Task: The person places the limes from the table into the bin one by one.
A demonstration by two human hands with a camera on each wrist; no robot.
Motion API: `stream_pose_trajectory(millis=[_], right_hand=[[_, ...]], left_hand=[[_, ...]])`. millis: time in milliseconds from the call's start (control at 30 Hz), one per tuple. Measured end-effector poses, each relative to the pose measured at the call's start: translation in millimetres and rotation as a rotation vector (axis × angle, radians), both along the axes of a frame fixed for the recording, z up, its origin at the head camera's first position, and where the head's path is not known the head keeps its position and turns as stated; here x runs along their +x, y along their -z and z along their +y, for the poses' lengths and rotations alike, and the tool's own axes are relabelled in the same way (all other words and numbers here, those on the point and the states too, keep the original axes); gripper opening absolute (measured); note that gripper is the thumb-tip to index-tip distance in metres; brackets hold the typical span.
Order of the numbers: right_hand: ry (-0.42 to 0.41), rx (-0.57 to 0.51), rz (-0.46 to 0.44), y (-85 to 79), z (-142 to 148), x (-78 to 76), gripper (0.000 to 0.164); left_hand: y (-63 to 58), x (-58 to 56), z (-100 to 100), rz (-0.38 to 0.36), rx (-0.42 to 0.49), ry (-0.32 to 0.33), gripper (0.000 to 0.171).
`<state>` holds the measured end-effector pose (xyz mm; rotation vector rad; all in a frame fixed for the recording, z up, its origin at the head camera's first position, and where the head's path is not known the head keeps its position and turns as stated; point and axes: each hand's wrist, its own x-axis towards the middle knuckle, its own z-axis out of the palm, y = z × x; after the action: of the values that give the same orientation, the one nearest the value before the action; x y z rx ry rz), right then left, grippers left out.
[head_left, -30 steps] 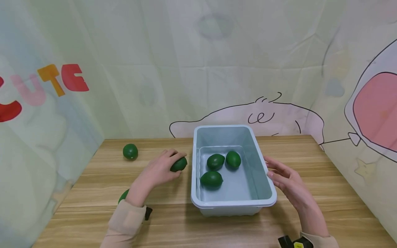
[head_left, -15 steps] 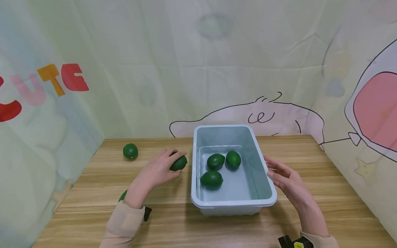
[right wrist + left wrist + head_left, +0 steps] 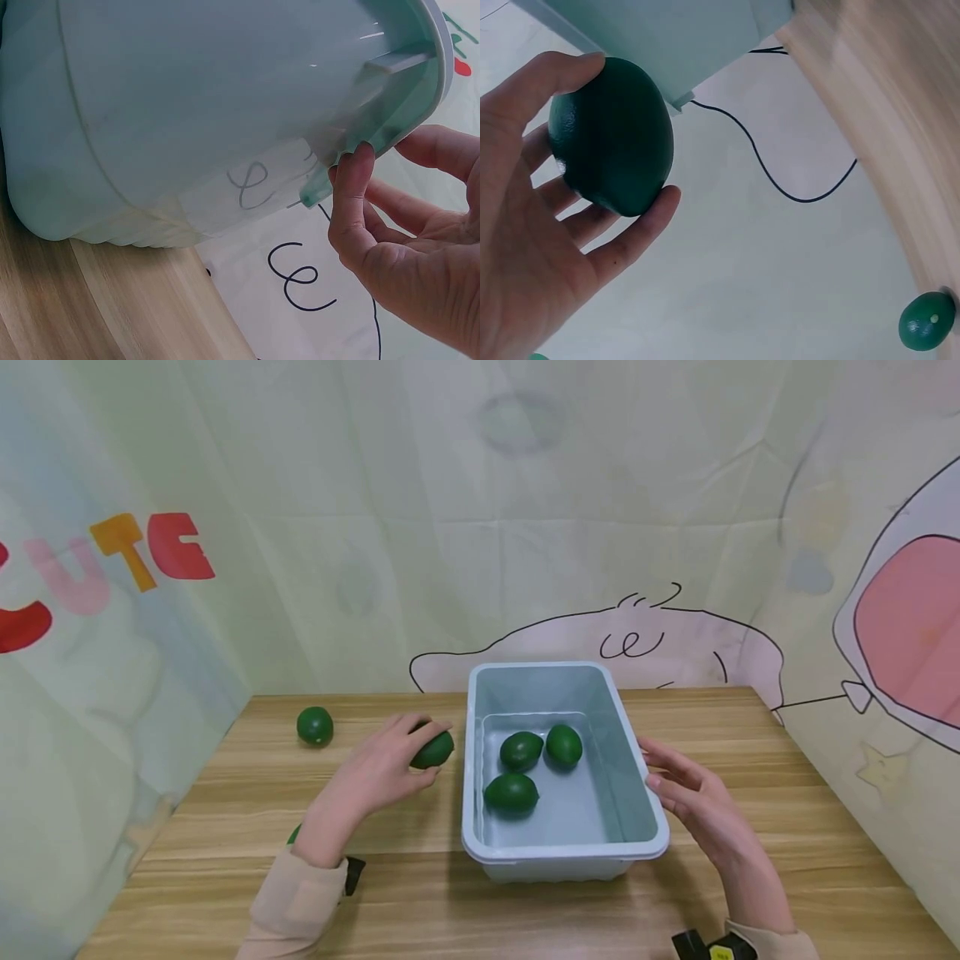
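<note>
In the head view my left hand [image 3: 378, 764] grips a dark green lime [image 3: 432, 750] left of a pale blue plastic bin [image 3: 566, 852]. The left wrist view shows thumb and fingertips curved round this lime [image 3: 615, 139], which is apart from the bin wall [image 3: 697, 37]. My right hand [image 3: 701, 802] holds the bin's right rim from outside. Seen from the right wrist, its thumb and fingers [image 3: 352, 187] bend at the lip of the bin [image 3: 187, 112]. Three limes lie inside the bin: one lime [image 3: 521, 751], another lime [image 3: 564, 747] and a nearer lime [image 3: 512, 793].
One lime [image 3: 315, 727] sits at the back left of the wooden table [image 3: 405, 893]. Behind my left wrist another lime [image 3: 294, 835] is mostly hidden. A printed cloth backdrop [image 3: 420, 543] hangs behind the table.
My left hand has risen very slightly with the lime in its grip. The forearm now covers more of the lime behind it. My right hand and the bin stay put.
</note>
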<state>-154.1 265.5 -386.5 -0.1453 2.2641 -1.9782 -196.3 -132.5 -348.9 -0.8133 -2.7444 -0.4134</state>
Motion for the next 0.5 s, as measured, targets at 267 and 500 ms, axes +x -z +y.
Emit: stream_pose_trajectory(millis=[267,500], right_hand=[[0.005,0.005,-0.004,0.4,0.1,-0.1,0.056],[0.010,0.010,-0.020,0.1,0.2,-0.1,0.057]], left_hand=[[-9.8,2.5,4.6,0.028,-0.013,0.026,0.055],[-17.9,2.6,11.2,0.051,-0.013,0.051,0.056]])
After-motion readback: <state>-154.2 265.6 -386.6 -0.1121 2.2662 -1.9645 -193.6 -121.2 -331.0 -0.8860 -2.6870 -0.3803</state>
